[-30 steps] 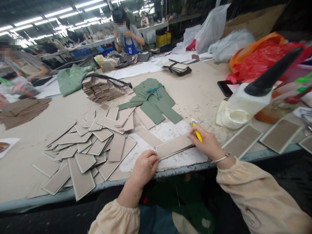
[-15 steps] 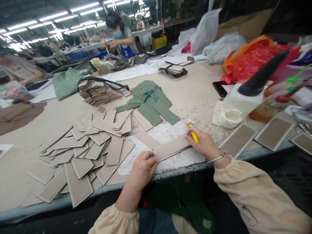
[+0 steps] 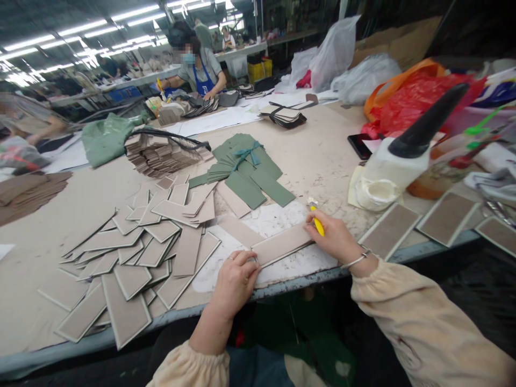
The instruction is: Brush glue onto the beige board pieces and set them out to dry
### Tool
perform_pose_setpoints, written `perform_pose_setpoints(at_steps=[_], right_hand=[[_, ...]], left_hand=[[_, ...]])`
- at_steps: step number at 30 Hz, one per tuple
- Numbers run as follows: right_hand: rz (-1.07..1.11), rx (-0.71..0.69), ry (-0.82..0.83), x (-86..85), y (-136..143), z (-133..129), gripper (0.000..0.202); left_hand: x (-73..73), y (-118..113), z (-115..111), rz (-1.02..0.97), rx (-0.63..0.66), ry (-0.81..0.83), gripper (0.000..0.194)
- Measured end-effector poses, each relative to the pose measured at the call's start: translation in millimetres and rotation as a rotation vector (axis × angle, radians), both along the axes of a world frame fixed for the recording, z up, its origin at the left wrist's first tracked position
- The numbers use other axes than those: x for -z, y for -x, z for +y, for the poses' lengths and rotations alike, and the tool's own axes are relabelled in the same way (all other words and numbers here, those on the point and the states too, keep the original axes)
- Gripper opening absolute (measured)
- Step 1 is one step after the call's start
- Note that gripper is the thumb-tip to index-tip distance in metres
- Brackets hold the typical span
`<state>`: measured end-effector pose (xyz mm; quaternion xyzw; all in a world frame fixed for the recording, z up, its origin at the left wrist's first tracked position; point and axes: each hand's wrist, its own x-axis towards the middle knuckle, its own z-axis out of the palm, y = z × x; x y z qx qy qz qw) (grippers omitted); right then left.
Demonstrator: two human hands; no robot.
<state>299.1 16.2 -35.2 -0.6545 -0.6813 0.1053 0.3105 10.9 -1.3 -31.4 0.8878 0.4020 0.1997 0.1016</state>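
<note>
A flat beige strip (image 3: pixel 280 245) lies aslant on the white patch of the tabletop near the front edge. My left hand (image 3: pixel 237 277) is closed with its fingertips pinching the strip's left end. At the other end, my right hand (image 3: pixel 332 236) grips a small yellow-handled tool (image 3: pixel 318 224), whose pale tip points away from me; its exact kind is unclear. The right fingers also touch the strip's right end. Another beige strip (image 3: pixel 241 231) rests just behind. To the left spreads a loose pile of beige panels (image 3: pixel 127 317), many with pale green edges.
Behind the pile sit a tied green stack (image 3: pixel 242 156) and a bound beige stack (image 3: pixel 161 156). A white bottle with a black spout (image 3: pixel 403 161), a phone (image 3: pixel 358 146) and red plastic bags (image 3: pixel 423 107) stand to the right. A co-worker (image 3: pixel 197 70) works across the table.
My hands, the strip and the yellow-handled tool stay nearly where they were. The view has shifted slightly. Across the table, the co-worker's arms have moved apart and down.
</note>
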Motion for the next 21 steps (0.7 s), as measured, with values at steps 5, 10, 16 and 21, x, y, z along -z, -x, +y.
perform_pose_setpoints(at_steps=[5,10,16,21], right_hand=[[-0.026,-0.008,0.01,0.5,0.5,-0.2,0.006],[-0.075,-0.008,0.004,5.3,-0.5,0.7,0.008],[-0.087,-0.005,0.017,7.7,-0.3,1.5,0.008],[-0.065,0.005,0.011,4.8,1.6,0.8,0.008]], left_hand=[[-0.1,0.0,1.1,0.003,0.022,-0.012,0.015],[-1.8,-1.0,1.0,0.006,0.013,-0.027,0.014],[-2.2,-1.7,1.0,-0.003,0.018,-0.036,0.017],[-0.1,-0.4,0.0,0.022,-0.014,-0.017,0.016]])
